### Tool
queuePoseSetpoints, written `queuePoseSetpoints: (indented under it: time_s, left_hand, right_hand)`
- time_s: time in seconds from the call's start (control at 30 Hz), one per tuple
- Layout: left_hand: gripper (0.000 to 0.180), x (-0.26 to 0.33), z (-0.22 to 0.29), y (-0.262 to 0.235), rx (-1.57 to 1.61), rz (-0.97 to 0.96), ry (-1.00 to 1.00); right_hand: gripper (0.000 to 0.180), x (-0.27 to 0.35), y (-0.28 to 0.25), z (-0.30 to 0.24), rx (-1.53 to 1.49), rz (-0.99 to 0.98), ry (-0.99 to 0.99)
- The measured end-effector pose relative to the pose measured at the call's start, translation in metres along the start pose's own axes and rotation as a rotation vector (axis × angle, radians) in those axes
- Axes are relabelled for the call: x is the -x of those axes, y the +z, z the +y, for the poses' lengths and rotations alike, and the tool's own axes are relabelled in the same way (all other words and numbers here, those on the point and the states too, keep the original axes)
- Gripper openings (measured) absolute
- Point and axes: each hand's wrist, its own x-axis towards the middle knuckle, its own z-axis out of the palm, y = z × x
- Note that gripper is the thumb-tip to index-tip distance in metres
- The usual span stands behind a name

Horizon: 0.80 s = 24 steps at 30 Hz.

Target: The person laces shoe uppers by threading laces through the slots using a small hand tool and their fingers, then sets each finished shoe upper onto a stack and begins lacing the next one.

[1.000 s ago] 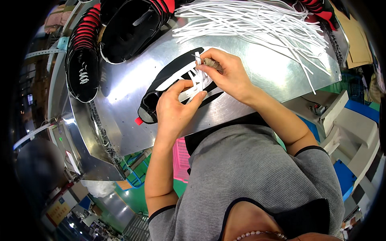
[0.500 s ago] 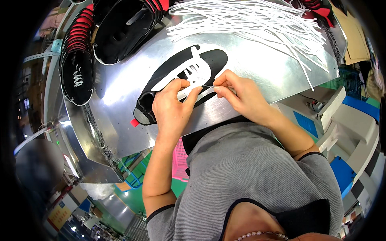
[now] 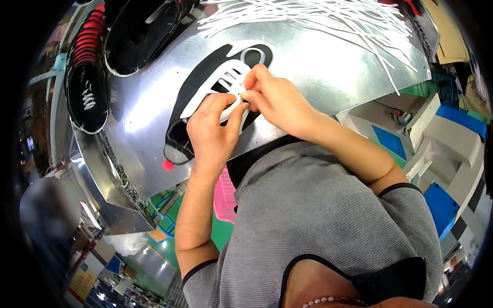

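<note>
A black shoe upper [image 3: 197, 77] with a white lacing panel and a red heel tab [image 3: 168, 165] lies slanted on the metal table, toe away from me. White shoelace [image 3: 228, 78] crosses the panel in several rows, and a loose loop of it curls over the toe. My left hand [image 3: 213, 126] rests over the near part of the upper, thumb and forefinger closed on the edge of its panel. Fingertips of my right hand [image 3: 275, 97] pinch together against the same edge, touching the left fingertips. The lace end between them is mostly hidden.
Loose white shoelaces [image 3: 308, 15] lie heaped at the table's far side. Stacked black and red shoe uppers [image 3: 87, 92] stand at the left, with more black uppers [image 3: 138, 38] beside them. A pink basket [image 3: 224, 197] is below the table's near edge [image 3: 154, 191].
My right hand has moved left and in against the upper, meeting my left fingertips. A lace loop now curls over the toe. The view has shifted slightly.
</note>
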Motion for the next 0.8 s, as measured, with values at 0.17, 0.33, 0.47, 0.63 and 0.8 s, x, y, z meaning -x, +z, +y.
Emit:
queuePoseSetpoints:
  time_s: [0.17, 0.33, 0.47, 0.63, 0.8]
  left_hand:
    - [0.014, 0.013, -0.008, -0.008, -0.332, 0.127, 0.192]
    - [0.015, 0.021, 0.004, -0.007, -0.353, 0.116, 0.341]
    - [0.017, 0.028, -0.005, -0.006, -0.419, 0.149, 0.371]
    - [0.016, 0.025, -0.007, -0.006, -0.339, 0.140, 0.342]
    - [0.017, 0.022, -0.006, -0.008, -0.240, 0.069, 0.279]
  right_hand:
    - [0.019, 0.029, -0.077, -0.021, 0.072, -0.145, 0.099]
    - [0.022, -0.003, -0.040, -0.033, 0.142, -0.077, -0.541]
    - [0.017, -0.019, -0.013, -0.038, 0.715, -0.234, -0.387]
    - [0.022, -0.044, -0.023, -0.029, 0.325, -0.343, -0.296]
    - [0.019, -0.077, -0.094, -0.087, -0.401, -0.166, -0.116]
